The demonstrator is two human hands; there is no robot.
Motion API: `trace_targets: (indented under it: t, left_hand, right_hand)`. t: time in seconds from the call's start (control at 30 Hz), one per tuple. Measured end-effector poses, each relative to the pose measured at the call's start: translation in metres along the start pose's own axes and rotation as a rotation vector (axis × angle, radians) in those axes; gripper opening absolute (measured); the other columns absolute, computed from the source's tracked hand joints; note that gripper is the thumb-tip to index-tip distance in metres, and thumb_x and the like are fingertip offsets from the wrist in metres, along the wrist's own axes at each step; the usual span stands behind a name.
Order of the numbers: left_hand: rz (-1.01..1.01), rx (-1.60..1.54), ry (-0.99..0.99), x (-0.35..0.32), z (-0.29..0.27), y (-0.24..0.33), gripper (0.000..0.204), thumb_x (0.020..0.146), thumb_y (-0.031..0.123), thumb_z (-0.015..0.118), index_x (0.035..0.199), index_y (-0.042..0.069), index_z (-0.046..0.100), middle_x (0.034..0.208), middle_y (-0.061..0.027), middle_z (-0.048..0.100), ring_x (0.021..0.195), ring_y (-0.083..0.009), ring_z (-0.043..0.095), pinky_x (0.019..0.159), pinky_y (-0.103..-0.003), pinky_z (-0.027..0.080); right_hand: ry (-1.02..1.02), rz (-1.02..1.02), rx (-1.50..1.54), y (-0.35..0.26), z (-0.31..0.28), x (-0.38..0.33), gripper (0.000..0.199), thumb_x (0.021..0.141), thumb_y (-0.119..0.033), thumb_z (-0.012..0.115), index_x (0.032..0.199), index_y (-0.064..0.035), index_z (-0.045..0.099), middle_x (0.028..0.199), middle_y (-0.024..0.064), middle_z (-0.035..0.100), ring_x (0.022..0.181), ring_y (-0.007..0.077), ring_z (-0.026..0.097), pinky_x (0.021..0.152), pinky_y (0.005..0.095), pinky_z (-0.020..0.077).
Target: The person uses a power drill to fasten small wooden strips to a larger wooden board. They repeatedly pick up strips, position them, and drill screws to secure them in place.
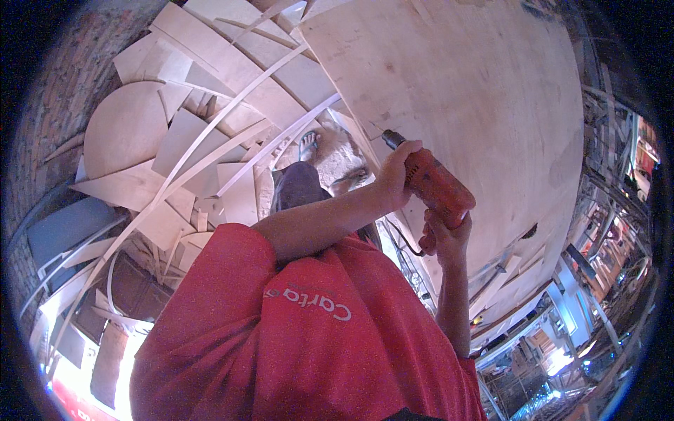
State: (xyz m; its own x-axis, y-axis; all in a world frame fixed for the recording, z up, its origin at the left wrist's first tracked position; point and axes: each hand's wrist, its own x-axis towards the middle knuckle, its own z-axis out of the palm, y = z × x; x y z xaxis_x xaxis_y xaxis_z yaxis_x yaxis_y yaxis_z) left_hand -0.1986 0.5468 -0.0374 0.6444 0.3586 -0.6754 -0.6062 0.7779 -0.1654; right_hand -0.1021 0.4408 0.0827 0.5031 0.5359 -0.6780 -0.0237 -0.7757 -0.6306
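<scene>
Head view: a person in a red shirt leans over a large plywood sheet [477,91] with an orange power drill [435,184] held in both hands.
Left hand [397,175]: wrapped over the front of the drill body just behind the chuck; this grip is closed around the drill.
Right hand [444,235]: below and behind the left grip, fingers curled tight round the drill's handle; whether a finger sits on the trigger cannot be told.
Drill tip: the dark chuck [390,137] lies just ahead of the left grip, its bit at the sheet's surface near the left edge; the contact point itself is too small to judge.
Cord [404,235]: hangs in a loop beneath the right grip.
Offcuts [210,133]: curved strips and pale panels lie on the floor well to the left of both grips, near a sandalled foot [307,145].
Doing it well: I judge the bit should stay square to the sheet, with steady pressure from the front grip, the cord kept clear, and the sheet not allowed to flex.
</scene>
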Motion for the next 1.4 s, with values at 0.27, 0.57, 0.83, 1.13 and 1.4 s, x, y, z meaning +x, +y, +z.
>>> trace_targets:
  t: [0.27, 0.57, 0.83, 1.13, 1.4]
  left_hand:
    - [0.0, 0.005, 0.022, -0.005, 0.003, 0.0, 0.026, 0.092, 0.035, 0.07, 0.096, 0.009, 0.066, 0.087, -0.0067, 0.07, 0.082, -0.0255, 0.069, 0.081, -0.042, 0.055]
    - [0.109, 0.535, 0.196, -0.037, -0.024, 0.038, 0.041, 0.09, 0.048, 0.075, 0.095, 0.008, 0.069, 0.087, -0.005, 0.069, 0.08, -0.0218, 0.068, 0.074, -0.038, 0.055]
    - [1.201, 1.712, 0.192, -0.046, -0.057, 0.124, 0.025, 0.078, 0.014, 0.08, 0.1, 0.003, 0.073, 0.091, -0.0093, 0.065, 0.085, -0.0274, 0.065, 0.076, -0.042, 0.054]
    - [1.181, 2.328, -0.151, 0.005, -0.06, 0.151, 0.024, 0.083, 0.019, 0.073, 0.106, 0.018, 0.077, 0.104, -0.0058, 0.062, 0.104, -0.0292, 0.062, 0.087, -0.049, 0.048]
    - [1.323, 2.318, -0.499, 0.023, -0.036, 0.168, 0.022, 0.082, 0.017, 0.076, 0.104, 0.015, 0.076, 0.106, -0.0067, 0.069, 0.108, -0.0319, 0.063, 0.089, -0.047, 0.048]
  right_hand:
    - [0.007, 0.015, 0.033, 0.0, 0.002, -0.003, 0.029, 0.086, -0.002, 0.074, 0.111, 0.0009, 0.06, 0.081, 0.0071, 0.068, 0.058, 0.0137, 0.064, 0.047, 0.0287, 0.0509]
    - [0.0, 0.018, 0.067, 0.001, 0.011, -0.004, 0.031, 0.085, -0.001, 0.075, 0.112, -0.0006, 0.06, 0.082, 0.0082, 0.068, 0.06, 0.0138, 0.064, 0.046, 0.0293, 0.0501]
    - [0.026, 0.099, 0.238, 0.009, 0.001, -0.01, 0.037, 0.082, -0.002, 0.075, 0.116, 0.0001, 0.059, 0.087, 0.009, 0.069, 0.061, 0.0165, 0.066, 0.05, 0.0295, 0.053]
    - [-0.059, 0.1, 0.755, 0.088, -0.052, -0.008, 0.038, 0.089, -0.028, 0.073, 0.116, -0.0043, 0.06, 0.071, 0.0043, 0.06, 0.05, 0.0184, 0.059, 0.038, 0.036, 0.0453]
    - [-0.213, 0.208, 1.159, 0.179, -0.087, -0.003, 0.04, 0.092, -0.031, 0.071, 0.123, -0.0076, 0.06, 0.091, 0.0047, 0.066, 0.064, 0.0195, 0.064, 0.056, 0.0376, 0.0562]
